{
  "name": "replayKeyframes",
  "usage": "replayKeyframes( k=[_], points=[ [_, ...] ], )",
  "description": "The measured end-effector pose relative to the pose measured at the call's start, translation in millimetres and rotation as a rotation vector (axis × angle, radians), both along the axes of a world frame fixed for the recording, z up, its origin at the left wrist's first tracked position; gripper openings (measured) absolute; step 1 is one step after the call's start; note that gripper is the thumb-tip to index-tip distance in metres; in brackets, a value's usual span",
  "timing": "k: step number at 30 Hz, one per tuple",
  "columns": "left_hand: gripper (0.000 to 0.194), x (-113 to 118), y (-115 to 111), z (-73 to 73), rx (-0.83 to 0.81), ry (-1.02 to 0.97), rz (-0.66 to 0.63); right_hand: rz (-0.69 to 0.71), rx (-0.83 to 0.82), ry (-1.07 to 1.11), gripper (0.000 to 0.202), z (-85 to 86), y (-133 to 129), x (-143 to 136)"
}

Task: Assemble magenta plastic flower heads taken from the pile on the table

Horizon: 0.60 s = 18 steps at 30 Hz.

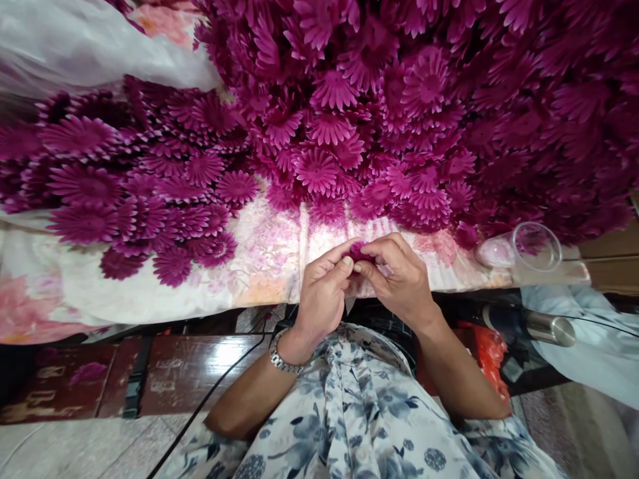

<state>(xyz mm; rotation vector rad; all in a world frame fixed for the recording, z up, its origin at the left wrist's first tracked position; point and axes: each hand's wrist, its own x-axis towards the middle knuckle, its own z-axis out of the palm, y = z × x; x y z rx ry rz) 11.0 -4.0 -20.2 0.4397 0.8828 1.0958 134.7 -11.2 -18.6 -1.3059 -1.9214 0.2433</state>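
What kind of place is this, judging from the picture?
Probably a small home workshop for making artificial flowers: a big heap of magenta flower heads on a cloth-covered table, and both hands pinch one small flower piece.

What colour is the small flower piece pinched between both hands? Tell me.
Magenta; the flower piece shows in the head view.

I see both hands, left hand and right hand, pinching one small flower (magenta), the flower heap just beyond.
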Motion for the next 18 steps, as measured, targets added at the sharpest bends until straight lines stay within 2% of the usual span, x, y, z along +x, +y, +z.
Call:
replayKeyframes(
  k=[5,9,13,15,18],
  points=[
    [0.041,0,-5,-3.5,0.022,0.049,-0.036,-0.022,0.048,-0.054,0.008,-5.4,4,1],
    [0.037,4,-5,-9.5,0.069,0.071,0.005,-0.081,0.141,-0.156,0.010,-8.8,2,-4],
    [0.032,3,-2,-11.0,0.045,0.030,0.036,-0.087,0.150,-0.136,0.012,-7.4,0,-6],
    [0.032,2,0,-9.2,0.021,0.014,0.054,-0.144,0.184,-0.121,0.012,-2.9,8,3],
    [0.031,0,2,-5.9,0.002,0.005,0.072,-0.323,0.336,-0.158,0.013,9.1,36,29]
  ],
)
